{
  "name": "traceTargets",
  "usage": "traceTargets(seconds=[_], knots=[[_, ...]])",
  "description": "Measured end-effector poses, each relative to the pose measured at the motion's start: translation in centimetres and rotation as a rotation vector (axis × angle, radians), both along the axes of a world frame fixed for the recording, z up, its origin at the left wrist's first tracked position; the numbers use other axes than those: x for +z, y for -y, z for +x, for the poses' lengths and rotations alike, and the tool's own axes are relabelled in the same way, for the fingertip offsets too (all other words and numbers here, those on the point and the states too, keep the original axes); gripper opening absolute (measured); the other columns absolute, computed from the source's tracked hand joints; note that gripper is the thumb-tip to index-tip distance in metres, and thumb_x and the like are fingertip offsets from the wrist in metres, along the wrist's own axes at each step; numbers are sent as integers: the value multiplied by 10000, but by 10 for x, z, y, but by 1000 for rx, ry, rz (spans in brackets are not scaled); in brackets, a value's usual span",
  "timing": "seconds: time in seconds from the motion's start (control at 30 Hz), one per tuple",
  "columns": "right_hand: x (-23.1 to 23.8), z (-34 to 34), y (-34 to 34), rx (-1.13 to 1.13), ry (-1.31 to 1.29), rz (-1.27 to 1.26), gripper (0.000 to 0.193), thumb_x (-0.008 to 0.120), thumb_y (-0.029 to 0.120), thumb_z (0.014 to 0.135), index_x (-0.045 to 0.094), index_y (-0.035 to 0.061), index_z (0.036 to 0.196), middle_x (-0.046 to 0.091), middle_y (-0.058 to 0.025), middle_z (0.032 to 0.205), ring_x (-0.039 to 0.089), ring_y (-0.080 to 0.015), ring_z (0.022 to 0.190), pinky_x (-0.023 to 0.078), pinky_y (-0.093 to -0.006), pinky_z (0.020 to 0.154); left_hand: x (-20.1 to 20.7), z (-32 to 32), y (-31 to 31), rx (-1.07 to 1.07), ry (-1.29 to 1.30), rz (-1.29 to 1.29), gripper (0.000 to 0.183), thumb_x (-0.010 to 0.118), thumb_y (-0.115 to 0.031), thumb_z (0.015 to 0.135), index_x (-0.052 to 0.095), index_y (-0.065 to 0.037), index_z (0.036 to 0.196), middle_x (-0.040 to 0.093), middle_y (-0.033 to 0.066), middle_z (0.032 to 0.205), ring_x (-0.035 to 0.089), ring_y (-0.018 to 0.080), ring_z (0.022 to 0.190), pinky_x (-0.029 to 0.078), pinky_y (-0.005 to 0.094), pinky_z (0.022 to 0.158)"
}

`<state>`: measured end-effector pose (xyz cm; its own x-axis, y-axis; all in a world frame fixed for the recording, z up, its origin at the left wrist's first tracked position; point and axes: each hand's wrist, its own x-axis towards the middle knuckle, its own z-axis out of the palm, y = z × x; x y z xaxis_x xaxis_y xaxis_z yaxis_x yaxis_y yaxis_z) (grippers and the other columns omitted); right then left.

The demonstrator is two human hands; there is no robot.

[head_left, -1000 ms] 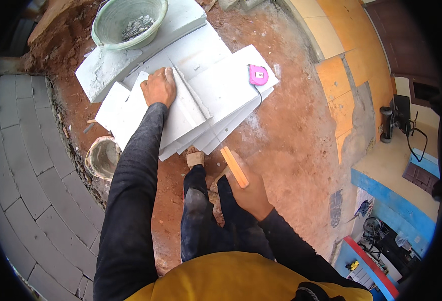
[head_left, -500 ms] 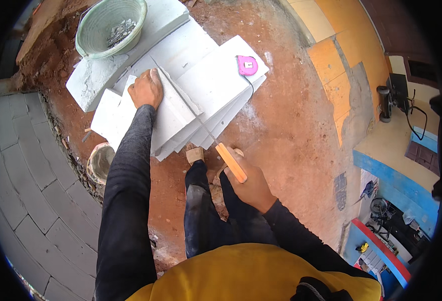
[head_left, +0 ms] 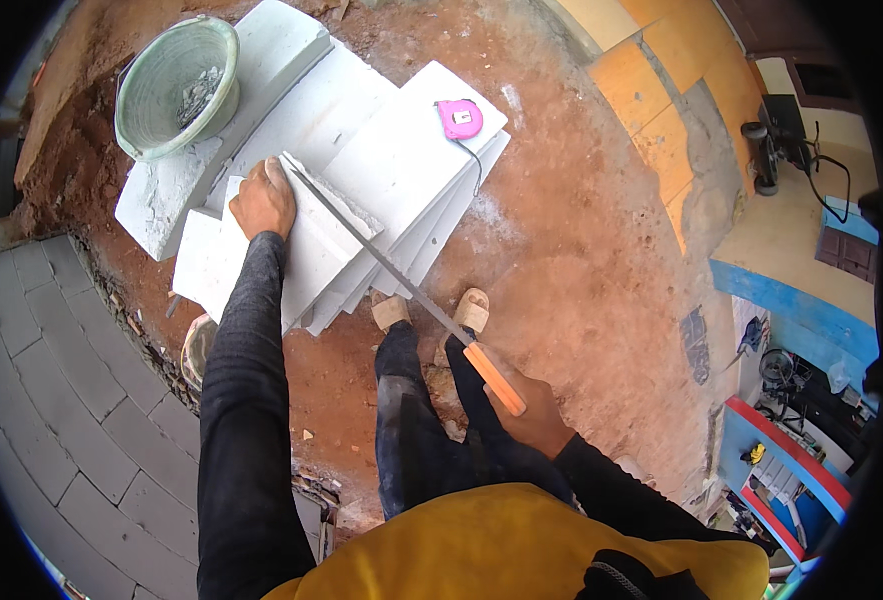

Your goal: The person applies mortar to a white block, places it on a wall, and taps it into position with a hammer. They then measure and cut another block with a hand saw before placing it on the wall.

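My left hand (head_left: 264, 200) is closed over the far edge of a white lightweight block (head_left: 311, 255) on top of a stack. In my right hand (head_left: 539, 412) is a handsaw (head_left: 401, 278), gripped by its orange handle. Its narrow blade slants from the handle up to the block, with the far end close to my left fingers. The blade lies along a rough strip at the block's right side; I cannot tell how deep it sits. On a white block to the right rests a pink tape measure (head_left: 460, 119), its dark strap hanging over the edge.
A pale green bucket (head_left: 178, 88) holding grey debris stands on the white blocks at the far left. Another bucket (head_left: 195, 350) is partly hidden behind my left forearm. Grey paving (head_left: 71, 380) borders the reddish dirt ground (head_left: 581, 270). Orange tiles (head_left: 641, 90) lie at the far right.
My right hand has drawn the saw back toward my body and to the right, so more blade shows on the near side. My left hand stays on the block. The whole view has shifted slightly.
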<state>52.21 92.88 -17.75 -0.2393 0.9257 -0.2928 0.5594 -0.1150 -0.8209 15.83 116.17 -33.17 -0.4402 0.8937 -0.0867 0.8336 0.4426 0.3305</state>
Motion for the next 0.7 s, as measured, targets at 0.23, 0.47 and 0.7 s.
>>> traceTargets(seconds=[0.23, 0.47, 0.7], knots=[[-18, 16, 17, 66, 65, -338, 518, 664, 118, 1034, 559, 27, 1533, 712, -230, 1356, 729, -339, 1215, 585, -375, 997, 6, 0, 9, -50, 23, -16, 531, 391, -415, 1124, 765, -54, 1234, 774, 227, 1134, 705, 393, 1130, 459, 533, 1043], [2, -25, -17, -51, -68, -155, 495, 677, 119, 1024, 585, 16, 1500, 740, -283, 1193, 762, -323, 1123, 575, -384, 931, 11, 3, 3, -45, 17, -12, 493, 412, -392, 1129, 769, -58, 1190, 774, 193, 1138, 690, 369, 1143, 433, 533, 1046], [0, -31, 2, -16, -71, -96, 545, 680, 120, 1023, 539, 8, 1537, 713, -318, 1242, 733, -367, 1190, 564, -389, 962, 10, 3, 8, -28, 18, 7, 542, 369, -417, 1141, 770, -56, 1195, 770, 175, 1193, 679, 358, 1163, 419, 520, 1063]])
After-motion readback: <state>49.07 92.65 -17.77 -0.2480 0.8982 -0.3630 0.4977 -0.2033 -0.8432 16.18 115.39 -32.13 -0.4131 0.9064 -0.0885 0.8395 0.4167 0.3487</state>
